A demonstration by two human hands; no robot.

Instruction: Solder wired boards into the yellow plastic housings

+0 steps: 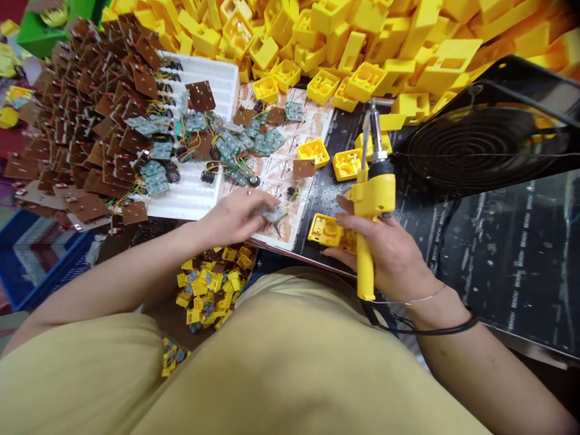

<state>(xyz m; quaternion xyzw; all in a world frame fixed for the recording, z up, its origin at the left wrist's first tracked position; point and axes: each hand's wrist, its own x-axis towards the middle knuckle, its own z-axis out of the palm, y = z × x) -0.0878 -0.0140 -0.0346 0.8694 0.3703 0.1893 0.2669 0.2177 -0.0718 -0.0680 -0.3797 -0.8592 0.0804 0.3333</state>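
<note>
My right hand [389, 244] is wrapped round a yellow soldering gun [375, 196], its metal tip pointing away from me. Under the fingers of that hand lies a small open yellow housing [325, 230] near the table's front edge; whether they press on it I cannot tell. My left hand [242, 214] pinches a small grey-green circuit board [275, 214] above the patterned paper sheet [283, 237]. Just beyond the board are a brown board [303, 168] and two more yellow housings, one nearer the left [312, 153] and one by the gun [347, 165].
Brown boards [90, 115] with wires are heaped on the left, over a white foam tray [190, 196]. Yellow housings [317, 36] pile up at the back. A black fan [480, 139] stands right. Below the table edge sit filled yellow housings [212, 287] and a blue crate [40, 260].
</note>
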